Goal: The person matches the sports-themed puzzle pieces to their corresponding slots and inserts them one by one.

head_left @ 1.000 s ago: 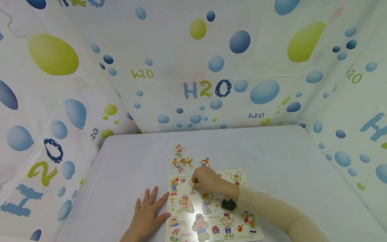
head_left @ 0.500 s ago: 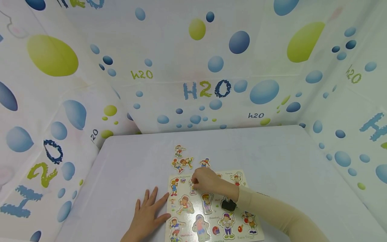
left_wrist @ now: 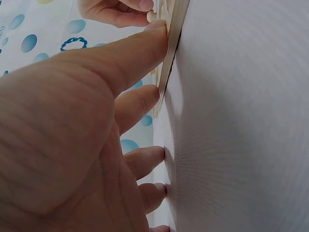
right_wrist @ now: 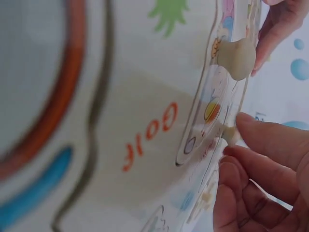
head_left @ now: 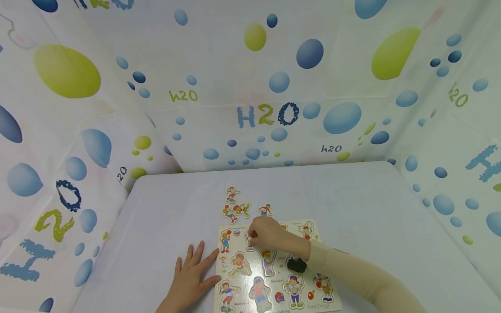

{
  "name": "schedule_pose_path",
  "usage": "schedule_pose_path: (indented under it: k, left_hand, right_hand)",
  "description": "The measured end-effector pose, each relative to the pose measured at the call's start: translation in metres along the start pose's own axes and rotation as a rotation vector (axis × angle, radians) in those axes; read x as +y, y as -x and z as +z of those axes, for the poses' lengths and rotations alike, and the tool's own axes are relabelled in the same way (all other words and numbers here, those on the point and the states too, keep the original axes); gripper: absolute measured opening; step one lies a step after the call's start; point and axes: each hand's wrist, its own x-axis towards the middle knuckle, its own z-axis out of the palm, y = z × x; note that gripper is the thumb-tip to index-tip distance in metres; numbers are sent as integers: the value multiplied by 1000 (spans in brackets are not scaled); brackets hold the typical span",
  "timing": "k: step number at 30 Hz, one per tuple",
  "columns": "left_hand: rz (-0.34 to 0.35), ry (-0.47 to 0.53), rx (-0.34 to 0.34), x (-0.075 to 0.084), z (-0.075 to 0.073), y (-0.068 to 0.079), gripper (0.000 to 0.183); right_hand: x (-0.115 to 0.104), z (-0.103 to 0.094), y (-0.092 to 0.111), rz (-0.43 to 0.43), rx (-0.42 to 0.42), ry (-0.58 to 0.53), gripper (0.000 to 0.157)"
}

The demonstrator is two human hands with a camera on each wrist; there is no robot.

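Observation:
On the table lies a wooden knob puzzle board (head_left: pixel 244 284) printed with children playing sports. My left hand (head_left: pixel 192 274) is spread out at its left edge; the thumb (left_wrist: pixel 140 48) and index finger (left_wrist: pixel 140 104) touch that edge, while the other fingertips rest on the tablecloth. Near the board's top left, my right hand (head_left: pixel 270 232) pinches the small knob (right_wrist: pixel 229 134) of a puzzle piece (head_left: pixel 249 245) between thumb and index finger. The piece lies in or right over its slot; which one I cannot tell. My hand hides its upper part.
Loose puzzle pieces lie beyond the board: a skateboarder (head_left: pixel 232 194), two figures touching, and another figure (head_left: pixel 265 210) behind the right hand. A black object (head_left: pixel 296 264) sits under the right wrist. White cloth (head_left: pixel 172 208) covers the table, with patterned curtains around it.

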Motion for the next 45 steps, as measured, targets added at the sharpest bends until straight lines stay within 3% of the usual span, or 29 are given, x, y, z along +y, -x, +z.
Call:
schedule_pose_path:
  k: [3,8,11,15,24,37,45]
  left_hand:
    - [7,3,3,1,-1,0,69]
    - [12,13,8,2,-3,-1,68]
    - [23,12,27,1,-3,-1,68]
    - [29,7,46,1,-2,-1,68]
    - [-2,9,-13,1,-3,0,69]
    - [-8,5,-22,1,-2,1,70]
    - [-2,8,-7,0,-1,1,70]
  right_hand:
    - [-1,-3,0,9,5,-16,32]
    - [0,-13,-2,53,42,-48,8]
    - [4,-21,-3,85,77,-66,20]
    - [9,-33,-6,117,144,-108,24]
    - [33,-43,-15,202,255,-83,24]
    - [45,-41,-18,307,211,-102,28]
    - [53,-30,-22,309,178,-33,25]
